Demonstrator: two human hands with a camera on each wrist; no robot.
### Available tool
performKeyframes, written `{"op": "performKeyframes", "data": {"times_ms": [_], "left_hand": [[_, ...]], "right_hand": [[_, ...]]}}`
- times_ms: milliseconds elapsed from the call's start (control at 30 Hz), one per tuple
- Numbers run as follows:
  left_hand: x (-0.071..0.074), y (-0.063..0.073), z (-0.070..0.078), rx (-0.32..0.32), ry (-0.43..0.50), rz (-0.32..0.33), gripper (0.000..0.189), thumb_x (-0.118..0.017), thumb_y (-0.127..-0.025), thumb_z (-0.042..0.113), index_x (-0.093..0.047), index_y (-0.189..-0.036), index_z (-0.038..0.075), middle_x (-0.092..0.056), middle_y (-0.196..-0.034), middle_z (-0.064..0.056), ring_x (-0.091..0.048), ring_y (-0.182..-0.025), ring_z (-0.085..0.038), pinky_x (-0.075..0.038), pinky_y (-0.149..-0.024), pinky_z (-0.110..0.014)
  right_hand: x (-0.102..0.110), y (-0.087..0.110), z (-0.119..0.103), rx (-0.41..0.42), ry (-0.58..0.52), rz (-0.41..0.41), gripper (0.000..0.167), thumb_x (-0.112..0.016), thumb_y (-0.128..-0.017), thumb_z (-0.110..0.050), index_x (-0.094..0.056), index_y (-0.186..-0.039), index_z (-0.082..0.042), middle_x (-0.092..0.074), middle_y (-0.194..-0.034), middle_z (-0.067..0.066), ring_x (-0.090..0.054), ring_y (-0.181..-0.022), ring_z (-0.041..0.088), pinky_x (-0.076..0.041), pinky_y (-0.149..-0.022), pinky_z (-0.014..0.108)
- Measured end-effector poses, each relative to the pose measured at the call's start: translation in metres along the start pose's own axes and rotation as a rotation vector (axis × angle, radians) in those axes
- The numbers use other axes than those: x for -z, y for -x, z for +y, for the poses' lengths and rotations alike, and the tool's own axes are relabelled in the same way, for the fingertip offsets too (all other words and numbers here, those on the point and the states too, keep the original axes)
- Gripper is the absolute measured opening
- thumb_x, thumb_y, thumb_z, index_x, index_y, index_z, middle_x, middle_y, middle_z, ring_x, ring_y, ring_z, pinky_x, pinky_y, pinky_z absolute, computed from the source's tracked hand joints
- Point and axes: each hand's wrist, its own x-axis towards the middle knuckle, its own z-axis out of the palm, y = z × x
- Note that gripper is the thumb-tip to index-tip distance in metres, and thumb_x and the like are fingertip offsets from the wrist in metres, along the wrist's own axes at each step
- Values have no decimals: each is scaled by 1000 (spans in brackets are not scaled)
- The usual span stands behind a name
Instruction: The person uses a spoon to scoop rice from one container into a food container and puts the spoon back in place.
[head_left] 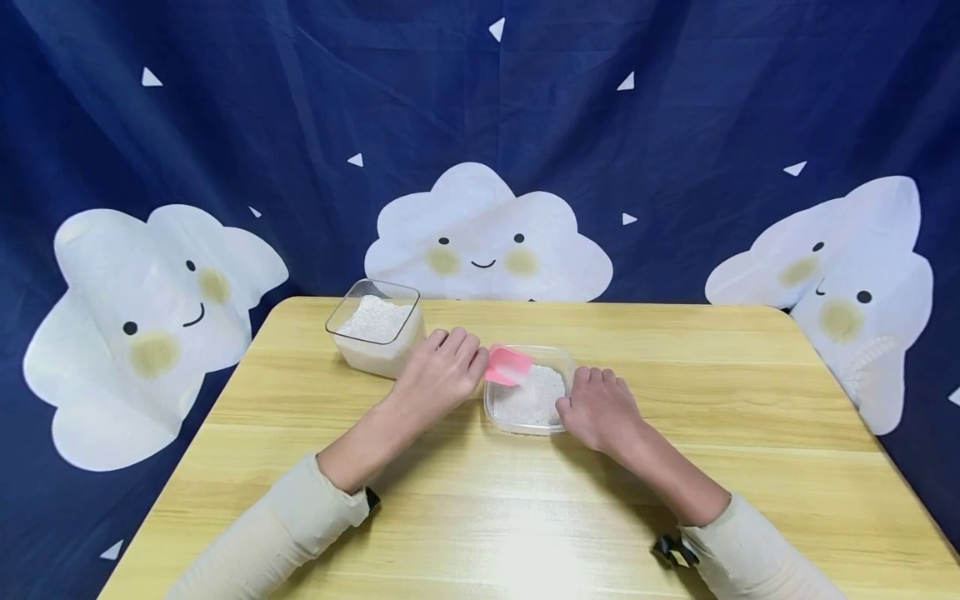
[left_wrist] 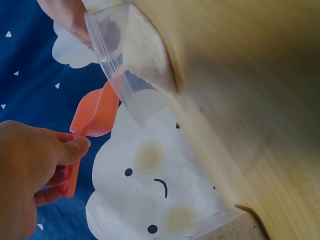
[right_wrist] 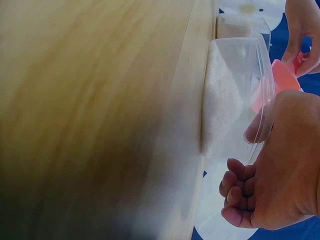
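Note:
My left hand [head_left: 441, 368] pinches the handle of a pink scoop [left_wrist: 97, 112] between thumb and fingers. The scoop's head tilts over the left side of a low clear plastic container [head_left: 525, 430], with a little white powder in its mouth. A mound of white powder [head_left: 531, 402] fills much of that container. At the container's right side, my right hand [head_left: 602, 407] grips the rim, its thumb [right_wrist: 256, 129] inside the wall and the other fingers curled outside.
A taller clear square container [head_left: 375, 357] of white powder stands at the back left, just beyond my left hand. Both containers stand on a wooden table [head_left: 750, 433]. Behind its far edge hangs a dark blue curtain [head_left: 645, 150] with smiling clouds.

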Motion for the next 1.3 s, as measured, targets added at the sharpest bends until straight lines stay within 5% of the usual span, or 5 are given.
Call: {"op": "performKeyframes", "data": {"times_ms": [500,800,1300], "left_hand": [[-1,0,-2,-60,-46,34,21,-54,-104,12,-74,-103,5,-66,-86,-3,-57,-76,-17,-47,-66,-25],[-3,1,-5,-22,-29,82,20,-57,-103,15,-74,-101,5,-65,-84,-4,-56,-73,-18,-45,-62,-26],[-4,6,-18,36,2,57,22,-50,-103,6,-72,-100,5,-64,-87,-7,-55,-75,-22,-43,-64,-29]], "right_hand": [[-1,0,1,4,4,16,42,-43,-97,-29,-54,-107,11,-59,-103,24,-57,-102,40,-47,-93,55],[-1,0,0,9,6,21,42,-43,-97,-29,-54,-106,11,-59,-102,24,-57,-100,39,-48,-92,55],[0,0,0,3,5,11,44,-42,-97,-28,-53,-109,12,-59,-105,27,-57,-102,40,-47,-94,56]]}}
